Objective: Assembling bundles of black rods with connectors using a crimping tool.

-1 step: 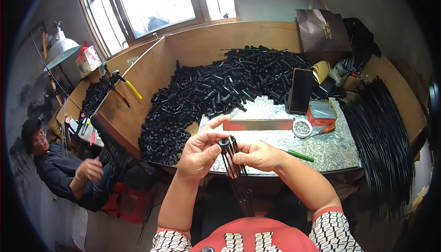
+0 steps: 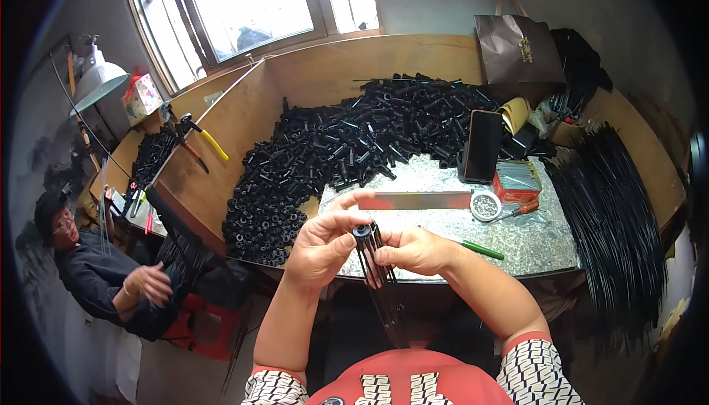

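Just in front of my chest I hold an umbrella frame (image 2: 387,305), a bundle of slim black ribs running down from a black ring-shaped hub (image 2: 361,231). My left hand (image 2: 319,248) is closed on the hub, its thumb against the side and its upper fingers raised. Close by, my right hand (image 2: 416,250) pinches the ribs just below the hub between thumb and fingers. The lower ends of the ribs reach toward my lap. Behind my hands lies a long flat bar (image 2: 421,200), grey and red, on the speckled worktop (image 2: 436,222).
A large heap of black tubular parts (image 2: 347,135) covers the back and left. Near it stand a phone (image 2: 482,146), a red box (image 2: 517,183), a round dish (image 2: 486,206), a screwdriver (image 2: 527,206) and a green-handled tool (image 2: 484,250). Long black rods (image 2: 609,220) lie right; a co-worker (image 2: 103,272) sits left.
The hub has tipped slightly and sits a little lower between my fingers. At the left, the co-worker's hand has opened and shifted slightly. My arms are nearly still.
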A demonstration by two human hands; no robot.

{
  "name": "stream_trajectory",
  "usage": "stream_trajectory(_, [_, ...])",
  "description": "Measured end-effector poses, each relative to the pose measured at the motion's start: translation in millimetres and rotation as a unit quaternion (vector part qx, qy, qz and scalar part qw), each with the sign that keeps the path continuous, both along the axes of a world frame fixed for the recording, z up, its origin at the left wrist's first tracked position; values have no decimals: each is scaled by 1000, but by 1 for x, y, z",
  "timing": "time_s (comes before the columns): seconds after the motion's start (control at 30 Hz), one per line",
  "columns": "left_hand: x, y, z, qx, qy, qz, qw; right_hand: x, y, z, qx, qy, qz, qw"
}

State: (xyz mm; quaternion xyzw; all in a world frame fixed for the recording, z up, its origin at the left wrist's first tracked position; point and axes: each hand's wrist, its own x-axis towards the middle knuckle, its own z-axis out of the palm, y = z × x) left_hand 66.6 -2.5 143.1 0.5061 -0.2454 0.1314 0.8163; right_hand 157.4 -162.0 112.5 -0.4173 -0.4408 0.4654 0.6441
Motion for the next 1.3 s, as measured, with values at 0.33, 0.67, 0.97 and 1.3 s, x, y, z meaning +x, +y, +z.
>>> stream_trajectory(0.33, [6,0,12,15,113,-32,993,-3,-12,9,-10,-9,-14,1000])
stream_trajectory(0.67, [-14,-2,8,246,90,319,911,-31,2,16,-52,-289,-302,907])
stream_trajectory(0.97, [-29,6,16,363,32,253,896,-24,4,-1,-25,-169,-246,954])
stream_trajectory(1.3, [-37,-13,4,416,32,333,845,-23,4,0,-103,-159,-212,959])
